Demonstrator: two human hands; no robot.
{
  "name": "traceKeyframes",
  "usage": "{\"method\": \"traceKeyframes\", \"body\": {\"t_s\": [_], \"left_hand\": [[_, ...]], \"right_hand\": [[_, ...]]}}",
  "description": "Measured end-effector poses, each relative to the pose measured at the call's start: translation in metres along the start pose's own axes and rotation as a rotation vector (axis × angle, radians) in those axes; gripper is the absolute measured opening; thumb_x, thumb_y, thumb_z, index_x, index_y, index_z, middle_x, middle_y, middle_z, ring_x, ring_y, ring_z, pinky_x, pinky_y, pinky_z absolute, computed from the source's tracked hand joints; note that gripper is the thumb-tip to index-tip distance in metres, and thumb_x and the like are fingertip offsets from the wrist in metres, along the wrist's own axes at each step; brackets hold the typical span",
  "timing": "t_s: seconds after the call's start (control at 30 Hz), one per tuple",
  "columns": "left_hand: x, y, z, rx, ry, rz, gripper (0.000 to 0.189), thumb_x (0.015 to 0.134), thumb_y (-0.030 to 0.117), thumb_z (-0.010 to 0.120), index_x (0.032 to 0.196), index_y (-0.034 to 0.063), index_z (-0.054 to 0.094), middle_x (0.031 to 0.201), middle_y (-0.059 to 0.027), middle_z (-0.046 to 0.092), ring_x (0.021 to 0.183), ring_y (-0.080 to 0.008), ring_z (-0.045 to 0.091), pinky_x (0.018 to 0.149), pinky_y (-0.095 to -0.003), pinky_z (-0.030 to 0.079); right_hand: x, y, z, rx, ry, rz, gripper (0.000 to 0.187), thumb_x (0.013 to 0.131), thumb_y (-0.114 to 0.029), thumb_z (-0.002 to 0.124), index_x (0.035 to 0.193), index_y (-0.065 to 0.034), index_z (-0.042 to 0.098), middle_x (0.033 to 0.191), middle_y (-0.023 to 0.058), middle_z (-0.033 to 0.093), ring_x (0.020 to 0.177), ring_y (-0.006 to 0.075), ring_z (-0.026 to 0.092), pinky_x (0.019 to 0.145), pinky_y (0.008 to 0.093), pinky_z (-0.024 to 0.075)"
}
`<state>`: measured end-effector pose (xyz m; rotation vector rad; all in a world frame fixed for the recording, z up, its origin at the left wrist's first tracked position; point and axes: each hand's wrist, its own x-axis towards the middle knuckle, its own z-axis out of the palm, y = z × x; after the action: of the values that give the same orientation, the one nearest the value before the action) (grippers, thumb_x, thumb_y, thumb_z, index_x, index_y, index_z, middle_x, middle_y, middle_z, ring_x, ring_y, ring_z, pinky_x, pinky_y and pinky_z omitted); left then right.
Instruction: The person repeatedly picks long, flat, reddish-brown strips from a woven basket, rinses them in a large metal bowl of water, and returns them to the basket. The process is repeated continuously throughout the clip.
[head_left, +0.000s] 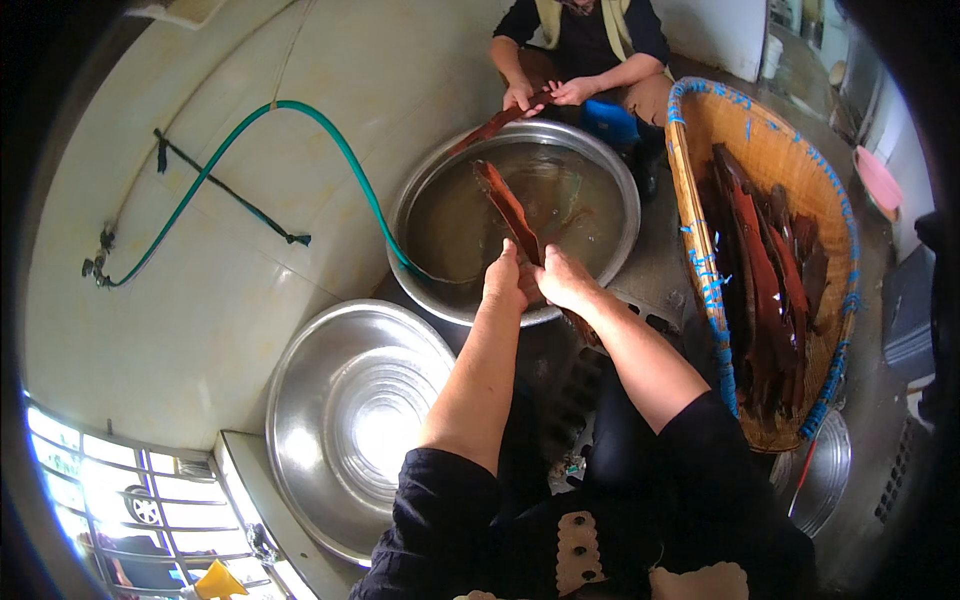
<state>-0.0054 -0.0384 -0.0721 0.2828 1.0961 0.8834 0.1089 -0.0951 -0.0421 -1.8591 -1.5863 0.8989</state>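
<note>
A long, curled strip of reddish-brown bark slants over a wide metal basin of murky water. My left hand grips its left side near the basin's front rim. Beside it, my right hand holds the same strip from the right, thumb on top. The strip's lower end shows below my right wrist. Some of the strip's middle is hidden behind my hands. A green hose runs over the basin's left rim, and its end dips into the water.
Across the basin a person holds another bark strip. A woven basket with a blue-bound rim stands at right, holding several bark strips. A second metal basin sits at left. The hose joins a wall tap.
</note>
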Motion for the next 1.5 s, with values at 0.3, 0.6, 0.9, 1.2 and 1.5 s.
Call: {"method": "traceKeyframes", "body": {"t_s": [0.3, 0.6, 0.9, 1.2, 1.5], "left_hand": [[-0.014, 0.011, 0.017, 0.044, 0.068, 0.407, 0.019, 0.095, 0.020, 0.049, 0.095, 0.0025, 0.056, 0.081, -0.0104, 0.062, 0.066, -0.0213, 0.058, 0.059, -0.0346, 0.048], [-0.013, 0.059, 0.023, -0.021, 0.006, 0.406, 0.034, 0.097, 0.032, 0.046, 0.086, -0.0002, 0.050, 0.061, -0.0143, 0.054, 0.047, -0.0273, 0.053, 0.042, -0.0394, 0.046], [0.014, 0.076, -0.003, 0.016, 0.054, 0.374, 0.018, 0.097, 0.021, 0.042, 0.095, 0.0038, 0.046, 0.069, -0.0121, 0.057, 0.053, -0.0260, 0.056, 0.049, -0.0400, 0.049], [0.038, 0.042, 0.007, 0.180, 0.166, 0.426, 0.019, 0.095, 0.016, 0.045, 0.093, -0.0008, 0.055, 0.072, -0.0104, 0.058, 0.061, -0.0225, 0.057, 0.054, -0.0358, 0.047], [-0.011, 0.081, -0.016, -0.101, 0.175, 0.359, 0.027, 0.098, 0.029, 0.041, 0.096, 0.0026, 0.045, 0.072, -0.0157, 0.057, 0.055, -0.0302, 0.056, 0.049, -0.0413, 0.048]], "right_hand": [[-0.031, -0.009, 0.009, -0.023, 0.041, -0.288, 0.061, 0.086, -0.018, 0.056, 0.138, 0.0007, 0.028, 0.117, 0.0278, 0.055, 0.101, 0.0415, 0.058, 0.085, 0.0464, 0.0473], [-0.039, -0.019, 0.021, -0.187, 0.112, -0.373, 0.039, 0.086, -0.011, 0.052, 0.117, 0.0043, 0.034, 0.095, 0.0319, 0.057, 0.084, 0.0479, 0.058, 0.071, 0.0541, 0.0460], [-0.007, -0.004, 0.043, -0.172, 0.035, -0.295, 0.014, 0.084, -0.003, 0.047, 0.096, 0.0025, 0.042, 0.079, 0.0285, 0.060, 0.077, 0.0471, 0.058, 0.069, 0.0536, 0.0454], [0.031, -0.011, 0.031, -0.104, 0.029, -0.188, 0.024, 0.082, -0.003, 0.045, 0.106, 0.0012, 0.045, 0.087, 0.0294, 0.061, 0.084, 0.0472, 0.058, 0.074, 0.0533, 0.0455], [-0.037, -0.016, 0.009, -0.245, -0.034, -0.487, 0.020, 0.081, 0.000, 0.047, 0.101, 0.0025, 0.044, 0.082, 0.0270, 0.060, 0.081, 0.0446, 0.059, 0.069, 0.0506, 0.0482]]}}
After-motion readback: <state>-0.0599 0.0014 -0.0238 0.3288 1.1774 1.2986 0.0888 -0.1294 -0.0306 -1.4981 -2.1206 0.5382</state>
